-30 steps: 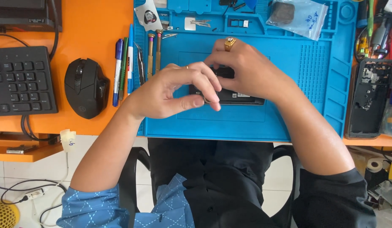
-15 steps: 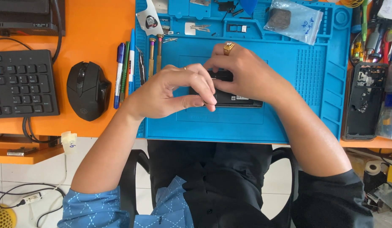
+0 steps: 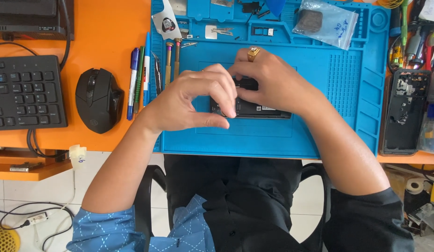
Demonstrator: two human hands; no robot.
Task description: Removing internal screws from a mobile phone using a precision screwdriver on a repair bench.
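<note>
A dark opened phone (image 3: 254, 108) lies flat in the middle of the blue repair mat (image 3: 320, 135). My left hand (image 3: 189, 100) rests over its left end, fingers curled down onto it and thumb along its near edge. My right hand (image 3: 275, 81), wearing a gold ring, covers the upper middle of the phone with fingertips pressed on it. Most of the phone is hidden under both hands.
Pens, tweezers and screwdrivers (image 3: 147, 70) lie along the mat's left edge. A black mouse (image 3: 98, 99) and keyboard (image 3: 25, 91) sit on the orange desk at left. A plastic bag (image 3: 324, 21) lies at the mat's top; a dark phone shell (image 3: 404, 109) and tools at right.
Both hands stay on the phone; the fingers shifted only slightly and the view moved a little.
</note>
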